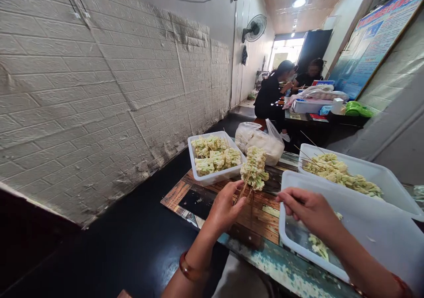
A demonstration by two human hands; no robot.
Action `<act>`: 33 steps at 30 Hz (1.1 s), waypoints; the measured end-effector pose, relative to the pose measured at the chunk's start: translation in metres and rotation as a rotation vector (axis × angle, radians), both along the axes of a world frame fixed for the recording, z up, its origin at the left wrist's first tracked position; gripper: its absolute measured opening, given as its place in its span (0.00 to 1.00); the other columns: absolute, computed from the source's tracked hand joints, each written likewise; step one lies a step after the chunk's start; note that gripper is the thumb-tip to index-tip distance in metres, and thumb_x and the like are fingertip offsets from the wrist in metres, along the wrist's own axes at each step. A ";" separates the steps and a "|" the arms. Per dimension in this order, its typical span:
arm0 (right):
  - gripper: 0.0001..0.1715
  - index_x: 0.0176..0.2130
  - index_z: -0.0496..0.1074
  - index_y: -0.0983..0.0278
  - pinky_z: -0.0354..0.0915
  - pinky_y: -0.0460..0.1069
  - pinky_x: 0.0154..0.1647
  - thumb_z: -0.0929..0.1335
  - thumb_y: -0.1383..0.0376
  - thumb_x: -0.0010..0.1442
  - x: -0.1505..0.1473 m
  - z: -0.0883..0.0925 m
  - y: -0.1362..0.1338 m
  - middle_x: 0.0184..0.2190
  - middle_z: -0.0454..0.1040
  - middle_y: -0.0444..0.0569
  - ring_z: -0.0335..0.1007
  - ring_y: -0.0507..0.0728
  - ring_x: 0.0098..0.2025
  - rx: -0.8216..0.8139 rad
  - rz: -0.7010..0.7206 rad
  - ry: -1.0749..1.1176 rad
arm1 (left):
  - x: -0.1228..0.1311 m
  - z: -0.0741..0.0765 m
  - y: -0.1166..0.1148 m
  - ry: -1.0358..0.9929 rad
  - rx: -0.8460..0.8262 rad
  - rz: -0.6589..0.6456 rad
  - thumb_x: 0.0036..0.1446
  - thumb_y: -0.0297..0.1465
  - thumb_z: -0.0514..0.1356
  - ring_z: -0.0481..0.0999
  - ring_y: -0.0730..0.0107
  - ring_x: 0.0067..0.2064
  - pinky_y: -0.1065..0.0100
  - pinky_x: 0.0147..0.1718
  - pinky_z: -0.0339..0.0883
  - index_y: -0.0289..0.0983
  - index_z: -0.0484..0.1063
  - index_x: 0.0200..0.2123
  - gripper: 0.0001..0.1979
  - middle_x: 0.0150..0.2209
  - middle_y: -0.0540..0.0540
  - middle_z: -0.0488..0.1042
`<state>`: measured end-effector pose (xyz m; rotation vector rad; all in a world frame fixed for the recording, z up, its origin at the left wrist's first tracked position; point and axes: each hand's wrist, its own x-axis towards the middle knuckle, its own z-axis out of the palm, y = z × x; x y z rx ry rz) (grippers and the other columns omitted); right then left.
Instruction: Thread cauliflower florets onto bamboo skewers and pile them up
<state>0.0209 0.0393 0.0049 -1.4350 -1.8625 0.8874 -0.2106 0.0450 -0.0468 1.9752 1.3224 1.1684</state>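
Observation:
Thin wooden sticks of several cauliflower skewers (254,167) run between the thumb and fingers of my left hand (228,200). The florets point away from me, beyond the fingertips, over the table. My right hand (306,205) is above the near white bin (284,218), close to its left rim. Its fingers are curled together and I see nothing in them. Below it, a few loose cauliflower pieces (318,247) lie in that bin. To the left, a white tub (212,179) holds a pile of skewered cauliflower (217,156).
Behind the near bin stands another white bin (394,170) with cauliflower and sticks (341,172). A plastic bag (261,141) sits at the far end of the wooden table (258,220). Two people (270,90) sit at a cluttered table farther back. A brick-patterned wall (132,77) runs along the left.

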 end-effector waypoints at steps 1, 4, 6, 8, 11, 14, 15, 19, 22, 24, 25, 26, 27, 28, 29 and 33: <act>0.23 0.30 0.75 0.61 0.60 0.45 0.21 0.62 0.48 0.61 0.011 0.000 -0.005 0.18 0.69 0.43 0.64 0.51 0.19 -0.003 -0.043 0.005 | 0.000 -0.001 0.000 0.013 0.005 -0.004 0.54 0.27 0.58 0.73 0.63 0.45 0.60 0.47 0.67 0.37 0.67 0.54 0.22 0.46 0.41 0.74; 0.24 0.30 0.76 0.61 0.62 0.46 0.19 0.64 0.46 0.58 0.046 -0.002 -0.020 0.18 0.69 0.45 0.65 0.52 0.19 -0.001 -0.157 0.014 | 0.001 -0.004 -0.001 0.039 0.015 -0.014 0.57 0.27 0.56 0.73 0.64 0.44 0.61 0.46 0.67 0.37 0.67 0.54 0.20 0.47 0.40 0.74; 0.26 0.28 0.76 0.61 0.62 0.47 0.18 0.64 0.44 0.56 0.068 -0.005 -0.029 0.18 0.69 0.46 0.64 0.52 0.18 0.016 -0.231 0.030 | 0.003 -0.006 0.000 0.041 0.016 -0.008 0.58 0.27 0.55 0.73 0.65 0.43 0.62 0.46 0.68 0.37 0.68 0.53 0.19 0.48 0.40 0.74; 0.27 0.27 0.76 0.61 0.62 0.47 0.18 0.64 0.42 0.54 0.086 -0.008 -0.038 0.19 0.69 0.46 0.62 0.52 0.18 0.035 -0.314 0.059 | 0.005 -0.009 0.002 0.033 0.013 0.013 0.57 0.27 0.54 0.74 0.66 0.43 0.62 0.45 0.68 0.36 0.68 0.53 0.19 0.48 0.40 0.74; 0.25 0.29 0.76 0.61 0.61 0.46 0.18 0.66 0.43 0.55 0.108 -0.011 -0.052 0.20 0.67 0.45 0.61 0.51 0.19 0.022 -0.405 0.145 | 0.006 -0.013 0.005 0.025 -0.028 0.046 0.56 0.28 0.55 0.75 0.66 0.41 0.62 0.44 0.69 0.35 0.68 0.52 0.20 0.46 0.40 0.76; 0.22 0.31 0.76 0.61 0.60 0.45 0.20 0.66 0.46 0.57 0.127 -0.014 -0.063 0.20 0.67 0.44 0.61 0.50 0.20 -0.001 -0.422 0.266 | 0.006 -0.013 0.011 0.060 -0.079 0.073 0.55 0.31 0.56 0.77 0.64 0.41 0.60 0.44 0.69 0.33 0.67 0.53 0.22 0.47 0.39 0.75; 0.22 0.32 0.76 0.61 0.60 0.46 0.20 0.66 0.47 0.58 0.133 -0.016 -0.066 0.21 0.67 0.44 0.61 0.50 0.21 0.000 -0.424 0.288 | 0.006 -0.013 0.014 0.081 -0.083 0.079 0.55 0.33 0.56 0.77 0.63 0.41 0.59 0.45 0.69 0.32 0.66 0.54 0.23 0.47 0.38 0.75; 0.21 0.31 0.76 0.61 0.60 0.46 0.21 0.66 0.48 0.58 0.156 -0.019 -0.073 0.20 0.67 0.44 0.61 0.50 0.21 0.007 -0.451 0.284 | 0.009 -0.003 0.016 0.178 -0.100 0.060 0.54 0.41 0.57 0.77 0.60 0.42 0.57 0.45 0.69 0.33 0.65 0.55 0.27 0.47 0.39 0.76; 0.21 0.31 0.76 0.62 0.60 0.46 0.22 0.65 0.48 0.59 0.170 -0.020 -0.077 0.20 0.67 0.43 0.62 0.51 0.22 -0.005 -0.434 0.199 | 0.014 0.004 0.013 0.253 -0.099 0.077 0.54 0.44 0.57 0.77 0.58 0.43 0.56 0.45 0.69 0.34 0.66 0.55 0.28 0.48 0.39 0.75; 0.21 0.32 0.76 0.61 0.61 0.47 0.23 0.65 0.49 0.59 0.180 -0.023 -0.080 0.21 0.68 0.44 0.63 0.51 0.22 -0.012 -0.411 0.132 | 0.017 0.006 0.012 0.310 -0.045 0.113 0.54 0.44 0.58 0.76 0.56 0.45 0.55 0.47 0.68 0.35 0.66 0.54 0.28 0.49 0.39 0.75; 0.21 0.33 0.76 0.61 0.62 0.47 0.24 0.64 0.49 0.60 0.184 -0.025 -0.082 0.22 0.69 0.44 0.64 0.52 0.23 -0.014 -0.398 0.098 | 0.019 0.007 0.012 0.335 -0.008 0.129 0.54 0.44 0.58 0.75 0.55 0.47 0.55 0.49 0.68 0.36 0.66 0.54 0.28 0.49 0.39 0.74; 0.20 0.34 0.76 0.60 0.62 0.47 0.24 0.64 0.49 0.60 0.188 -0.027 -0.083 0.23 0.70 0.45 0.65 0.52 0.24 -0.016 -0.384 0.065 | 0.021 0.009 0.012 0.357 0.033 0.143 0.54 0.44 0.59 0.74 0.54 0.48 0.54 0.50 0.67 0.37 0.66 0.55 0.28 0.50 0.39 0.73; 0.20 0.34 0.76 0.60 0.62 0.47 0.25 0.64 0.49 0.60 0.191 -0.030 -0.085 0.24 0.71 0.45 0.65 0.53 0.24 -0.019 -0.364 0.030 | 0.023 0.012 0.012 0.379 0.075 0.150 0.54 0.44 0.59 0.73 0.53 0.50 0.53 0.52 0.66 0.38 0.65 0.55 0.28 0.51 0.39 0.73; 0.20 0.35 0.76 0.60 0.63 0.47 0.26 0.63 0.50 0.61 0.195 -0.032 -0.087 0.25 0.72 0.45 0.66 0.53 0.25 -0.022 -0.341 -0.005 | 0.026 0.016 0.011 0.399 0.124 0.154 0.53 0.44 0.60 0.72 0.52 0.51 0.52 0.53 0.64 0.39 0.65 0.56 0.28 0.52 0.39 0.72; 0.20 0.36 0.76 0.59 0.64 0.48 0.27 0.63 0.50 0.61 0.198 -0.034 -0.088 0.25 0.73 0.45 0.68 0.54 0.26 -0.025 -0.317 -0.037 | 0.029 0.021 0.009 0.415 0.174 0.158 0.53 0.44 0.60 0.70 0.51 0.53 0.51 0.55 0.63 0.40 0.65 0.56 0.28 0.53 0.39 0.71; 0.20 0.40 0.77 0.59 0.67 0.51 0.34 0.62 0.51 0.61 0.210 -0.037 -0.089 0.30 0.78 0.48 0.73 0.58 0.32 0.022 -0.278 -0.134 | 0.052 0.041 -0.008 0.416 0.331 0.154 0.55 0.40 0.60 0.69 0.53 0.56 0.50 0.56 0.62 0.42 0.66 0.55 0.24 0.54 0.42 0.70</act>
